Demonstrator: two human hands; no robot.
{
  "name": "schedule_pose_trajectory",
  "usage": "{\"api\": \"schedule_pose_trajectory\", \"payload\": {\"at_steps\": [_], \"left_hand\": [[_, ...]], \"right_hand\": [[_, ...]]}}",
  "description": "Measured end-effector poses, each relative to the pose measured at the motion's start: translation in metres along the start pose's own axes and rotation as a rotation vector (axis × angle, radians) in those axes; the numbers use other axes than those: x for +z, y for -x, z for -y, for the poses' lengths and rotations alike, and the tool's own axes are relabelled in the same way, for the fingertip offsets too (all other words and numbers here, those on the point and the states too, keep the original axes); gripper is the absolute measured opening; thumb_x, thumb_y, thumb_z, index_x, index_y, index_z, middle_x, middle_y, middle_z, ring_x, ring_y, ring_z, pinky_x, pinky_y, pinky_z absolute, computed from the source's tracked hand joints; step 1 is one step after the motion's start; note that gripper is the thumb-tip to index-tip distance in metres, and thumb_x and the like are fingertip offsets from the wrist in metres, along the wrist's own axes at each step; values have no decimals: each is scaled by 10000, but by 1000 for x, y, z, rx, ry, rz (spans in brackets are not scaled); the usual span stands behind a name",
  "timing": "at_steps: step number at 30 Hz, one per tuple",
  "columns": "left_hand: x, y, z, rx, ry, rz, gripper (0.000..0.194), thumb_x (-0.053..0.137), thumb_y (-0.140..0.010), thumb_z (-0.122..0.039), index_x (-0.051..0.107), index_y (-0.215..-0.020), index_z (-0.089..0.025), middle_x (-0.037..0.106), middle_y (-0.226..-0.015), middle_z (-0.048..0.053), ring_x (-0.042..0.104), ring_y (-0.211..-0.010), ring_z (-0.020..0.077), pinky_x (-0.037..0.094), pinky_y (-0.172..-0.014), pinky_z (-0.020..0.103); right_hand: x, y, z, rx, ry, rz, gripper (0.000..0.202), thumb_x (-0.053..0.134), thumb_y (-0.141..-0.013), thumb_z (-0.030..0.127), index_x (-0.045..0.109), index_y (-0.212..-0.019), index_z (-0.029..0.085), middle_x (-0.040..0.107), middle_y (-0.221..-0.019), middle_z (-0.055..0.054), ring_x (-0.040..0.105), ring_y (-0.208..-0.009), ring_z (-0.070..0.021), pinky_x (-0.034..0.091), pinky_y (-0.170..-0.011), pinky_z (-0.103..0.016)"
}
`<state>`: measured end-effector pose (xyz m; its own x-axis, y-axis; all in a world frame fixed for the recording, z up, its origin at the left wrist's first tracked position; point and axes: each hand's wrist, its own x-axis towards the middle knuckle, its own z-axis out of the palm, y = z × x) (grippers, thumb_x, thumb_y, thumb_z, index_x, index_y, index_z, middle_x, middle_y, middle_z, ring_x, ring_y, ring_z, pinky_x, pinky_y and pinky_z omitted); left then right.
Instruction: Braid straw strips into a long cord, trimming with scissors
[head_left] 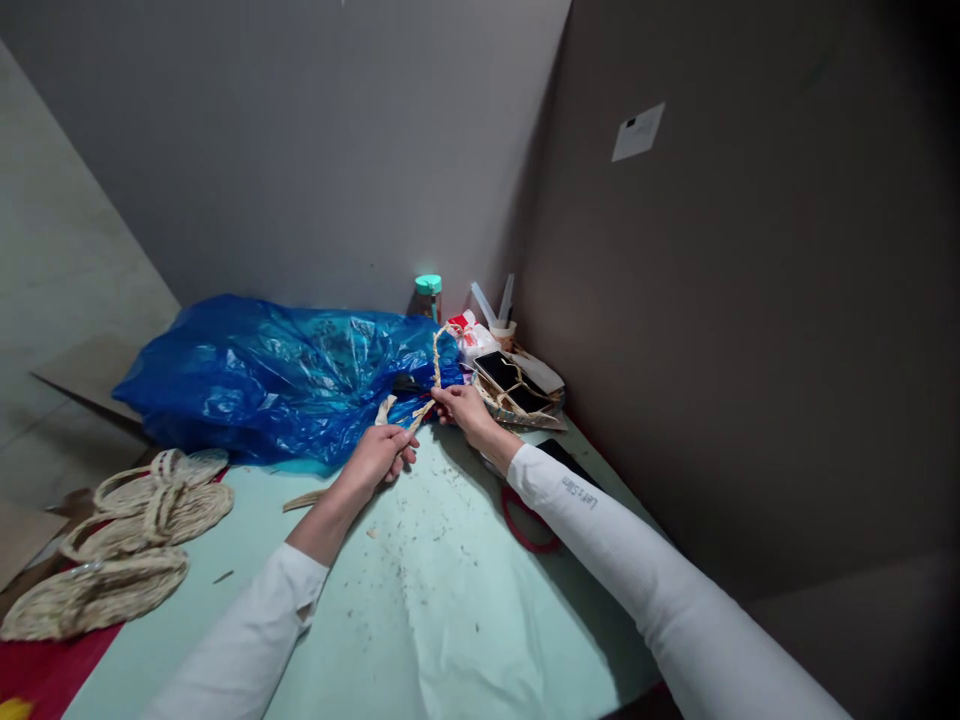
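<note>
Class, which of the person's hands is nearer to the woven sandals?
Left. The left hand holds the pale strip to the right of the woven sandals; the right hand holds it farther right.

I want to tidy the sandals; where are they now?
In the head view, the woven sandals lie at left, just below the blue plastic bag.

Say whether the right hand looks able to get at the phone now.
Probably yes: the phone lies near the right hand, only pale strands crossing it, though that hand is holding the braid.
</note>
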<state>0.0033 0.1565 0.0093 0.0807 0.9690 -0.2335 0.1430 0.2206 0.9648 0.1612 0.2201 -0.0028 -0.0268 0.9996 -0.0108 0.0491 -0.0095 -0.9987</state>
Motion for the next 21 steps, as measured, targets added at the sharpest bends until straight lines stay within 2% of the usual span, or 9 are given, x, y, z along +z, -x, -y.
{"api": "schedule_pose_trajectory", "payload": {"at_steps": [5,10,11,13,15,17,21], "left_hand": [[-12,8,3,6,-50,-8,85,637,-719,-162,632,-641,-126,627,-491,7,420,-286,68,264,-309,186],[-17,6,3,-30,33,-128,181,532,-861,-164,601,-700,-117,479,-451,-62,293,-300,25,196,-326,164],[-14,2,2,-44,58,-143,185,508,-893,-181,604,-750,-113,492,-494,-59,318,-325,27,230,-337,162],[-3,-7,0,-76,105,-149,175,511,-925,-248,616,-898,-111,589,-672,-16,479,-455,58,396,-426,185],[13,-17,-1,-107,145,-138,257,558,-909,-324,601,-1074,-132,646,-963,52,624,-745,137,541,-642,301],[30,-26,-1,-122,177,-130,333,573,-899,-338,573,-1176,-154,615,-1147,89,626,-946,201,545,-791,401],[52,-40,3,-97,211,-168,359,572,-898,-337,558,-1211,-163,593,-1207,98,612,-1008,222,530,-837,436]], "right_hand": [[2,0,-3,-27,9,2,294,597,-812,399,519,-656,163,559,-561,11,504,-455,-83,447,-502,-217],[-3,4,0,-126,145,95,181,620,-789,311,538,-738,158,604,-638,7,557,-548,-101,462,-582,-228],[-7,7,1,-155,196,119,151,645,-764,275,554,-755,155,613,-652,7,561,-572,-106,451,-592,-226],[-16,16,5,-223,317,161,101,658,-742,222,594,-771,150,624,-666,9,556,-608,-115,418,-608,-223],[-23,26,8,-300,446,194,61,622,-783,216,625,-776,155,635,-688,6,547,-642,-120,385,-634,-225],[-26,36,10,-365,570,208,105,558,-846,221,635,-803,162,640,-715,-1,538,-662,-124,357,-652,-232],[-22,44,11,-434,782,176,164,457,-912,199,615,-925,156,623,-717,-22,516,-635,-136,316,-629,-245]]}}
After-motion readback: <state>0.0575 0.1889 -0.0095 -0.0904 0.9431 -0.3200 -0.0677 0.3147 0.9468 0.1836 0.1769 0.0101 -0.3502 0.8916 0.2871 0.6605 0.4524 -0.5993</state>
